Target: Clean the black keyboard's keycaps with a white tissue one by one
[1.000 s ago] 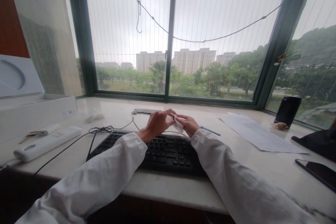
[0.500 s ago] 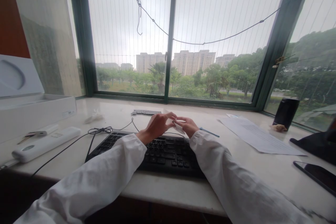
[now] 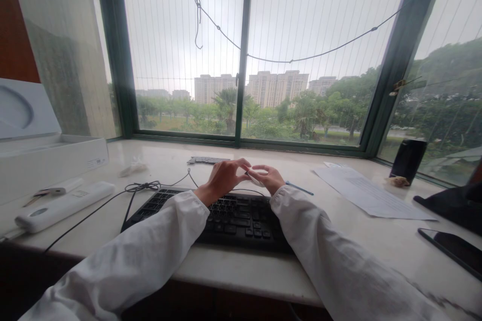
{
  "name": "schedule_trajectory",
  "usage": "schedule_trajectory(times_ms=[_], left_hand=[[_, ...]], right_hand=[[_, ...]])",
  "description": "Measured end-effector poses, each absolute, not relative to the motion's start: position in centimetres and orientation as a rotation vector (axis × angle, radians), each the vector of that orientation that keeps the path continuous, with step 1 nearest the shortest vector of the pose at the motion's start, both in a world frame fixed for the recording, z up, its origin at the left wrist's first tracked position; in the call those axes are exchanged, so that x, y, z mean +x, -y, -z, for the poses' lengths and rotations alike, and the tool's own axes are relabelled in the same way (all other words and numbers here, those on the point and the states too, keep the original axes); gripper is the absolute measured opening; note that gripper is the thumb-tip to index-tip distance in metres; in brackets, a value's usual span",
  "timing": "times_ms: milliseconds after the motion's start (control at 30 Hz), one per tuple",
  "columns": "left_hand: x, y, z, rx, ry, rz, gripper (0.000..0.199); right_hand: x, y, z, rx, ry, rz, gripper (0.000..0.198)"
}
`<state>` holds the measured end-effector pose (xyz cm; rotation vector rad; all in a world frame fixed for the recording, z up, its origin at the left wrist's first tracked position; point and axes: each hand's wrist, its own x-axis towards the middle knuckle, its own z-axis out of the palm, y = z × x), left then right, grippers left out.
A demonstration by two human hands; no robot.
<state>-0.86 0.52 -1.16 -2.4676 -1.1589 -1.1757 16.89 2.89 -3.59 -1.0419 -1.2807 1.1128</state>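
Above the back edge of a black keyboard (image 3: 229, 214), my two hands meet at the fingertips. My left hand (image 3: 224, 176) is closed in a pinch on a small dark piece (image 3: 247, 173) that looks like a keycap. Fingers cover most of it. A white tissue (image 3: 255, 179) is held in my right hand (image 3: 268, 178), its fingers bent around it and against the dark piece. Behind my left hand, a cluster of grey keycaps (image 3: 205, 160) lies on the white sill. My forearms partly hide the keyboard.
A thin blue stick (image 3: 299, 188) and paper sheets (image 3: 369, 195) lie to the right. Farther right are a phone (image 3: 452, 251) and a black upright object (image 3: 408, 160). On the left are a power strip (image 3: 64, 205), a black cable (image 3: 88, 218), crumpled tissue (image 3: 133, 168) and a white box (image 3: 52, 155).
Both hands stay together over the keyboard with small finger shifts. The white tissue is tucked closer between the fingers and shows less below them. The view has shifted slightly.
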Motion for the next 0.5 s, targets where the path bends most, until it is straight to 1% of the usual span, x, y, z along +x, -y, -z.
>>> schedule_trajectory(times_ms=[267,500], left_hand=[[-0.94,-0.5,0.95,-2.459,1.137,1.204,0.027],[-0.98,-0.49,1.08,-2.455,1.063,1.254,0.021]], right_hand=[[17.03,-3.08,3.55,-0.97,1.23,-1.103,0.044],[16.53,-2.6,3.37,-0.903,1.255,-1.303,0.047]])
